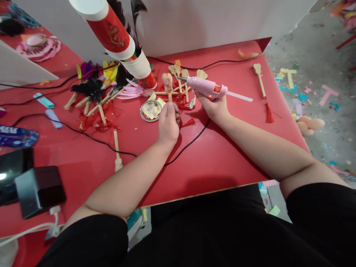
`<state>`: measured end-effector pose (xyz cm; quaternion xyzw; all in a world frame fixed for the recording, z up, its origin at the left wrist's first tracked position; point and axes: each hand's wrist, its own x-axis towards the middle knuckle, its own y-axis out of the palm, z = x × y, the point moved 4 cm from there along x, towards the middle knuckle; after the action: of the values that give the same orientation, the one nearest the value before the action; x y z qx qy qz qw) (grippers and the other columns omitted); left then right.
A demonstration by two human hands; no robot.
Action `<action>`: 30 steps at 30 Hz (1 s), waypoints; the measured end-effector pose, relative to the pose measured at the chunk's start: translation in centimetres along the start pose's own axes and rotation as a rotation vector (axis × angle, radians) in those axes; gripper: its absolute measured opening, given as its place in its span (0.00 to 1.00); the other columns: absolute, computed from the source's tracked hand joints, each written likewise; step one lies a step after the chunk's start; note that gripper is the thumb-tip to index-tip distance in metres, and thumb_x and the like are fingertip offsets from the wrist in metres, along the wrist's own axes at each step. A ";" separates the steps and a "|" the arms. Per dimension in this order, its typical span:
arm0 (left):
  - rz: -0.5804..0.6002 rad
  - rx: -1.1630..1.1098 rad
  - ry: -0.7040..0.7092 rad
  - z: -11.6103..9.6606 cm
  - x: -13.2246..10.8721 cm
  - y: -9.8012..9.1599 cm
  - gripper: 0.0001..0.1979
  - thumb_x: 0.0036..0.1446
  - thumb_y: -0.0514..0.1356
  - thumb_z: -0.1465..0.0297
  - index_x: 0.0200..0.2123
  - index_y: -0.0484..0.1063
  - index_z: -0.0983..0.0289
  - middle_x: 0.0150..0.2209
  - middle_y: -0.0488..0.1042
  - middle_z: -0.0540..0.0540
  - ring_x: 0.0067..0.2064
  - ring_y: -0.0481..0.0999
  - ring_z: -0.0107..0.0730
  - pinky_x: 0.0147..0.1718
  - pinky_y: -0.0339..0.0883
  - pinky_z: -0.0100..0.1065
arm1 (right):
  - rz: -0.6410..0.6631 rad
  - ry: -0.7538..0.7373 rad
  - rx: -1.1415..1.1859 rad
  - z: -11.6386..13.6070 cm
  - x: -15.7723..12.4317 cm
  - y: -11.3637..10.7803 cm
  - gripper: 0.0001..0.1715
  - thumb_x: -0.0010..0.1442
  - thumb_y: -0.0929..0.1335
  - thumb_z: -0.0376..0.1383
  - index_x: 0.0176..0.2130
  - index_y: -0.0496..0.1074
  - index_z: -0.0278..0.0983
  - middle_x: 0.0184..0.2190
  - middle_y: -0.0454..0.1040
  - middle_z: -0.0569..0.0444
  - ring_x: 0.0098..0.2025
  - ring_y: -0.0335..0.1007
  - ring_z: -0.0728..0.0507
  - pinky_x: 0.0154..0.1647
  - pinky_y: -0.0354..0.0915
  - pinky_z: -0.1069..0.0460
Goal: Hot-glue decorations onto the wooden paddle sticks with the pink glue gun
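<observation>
At frame centre, the left hand (168, 124) pinches an upright wooden paddle-shaped stick (168, 84), while the right hand (213, 106) grips a pink hot-glue gun (207, 88), nozzle pointing left at its head.

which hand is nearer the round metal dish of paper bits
Left. The left hand, holding a wooden stick, sits just right of the metal dish, almost touching it. The right hand, gripping the pink glue gun, is farther right.

Pink glue gun (207, 88) points its nozzle at upright wooden stick (168, 86)
</observation>
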<state>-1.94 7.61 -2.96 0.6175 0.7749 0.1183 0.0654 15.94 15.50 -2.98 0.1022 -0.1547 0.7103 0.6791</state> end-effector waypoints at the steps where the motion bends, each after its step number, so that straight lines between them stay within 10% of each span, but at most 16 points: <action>1: 0.000 -0.009 -0.016 -0.1 0.0 0.0 0.35 0.66 0.66 0.33 0.33 0.64 0.58 0.25 0.48 0.42 0.21 0.47 0.23 0.20 0.40 0.32 | -0.008 -0.002 0.010 0.0 0.0 0.0 0.29 0.63 0.80 0.61 0.44 0.82 0.40 0.46 0.87 0.47 0.62 0.85 0.28 0.68 0.82 0.32; 30: 0.096 -0.009 0.003 -0.1 0.1 0.0 0.33 0.65 0.68 0.34 0.33 0.68 0.57 0.23 0.45 0.42 0.21 0.42 0.24 0.19 0.37 0.34 | 0.058 -0.005 0.004 1.5 -0.5 0.6 0.19 0.61 0.81 0.51 0.43 0.84 0.43 0.47 0.88 0.45 0.62 0.85 0.27 0.72 0.79 0.30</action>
<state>-2.03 7.73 -2.83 0.6535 0.7439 0.1257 0.0609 15.27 14.44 -1.83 0.1008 -0.1581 0.7298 0.6574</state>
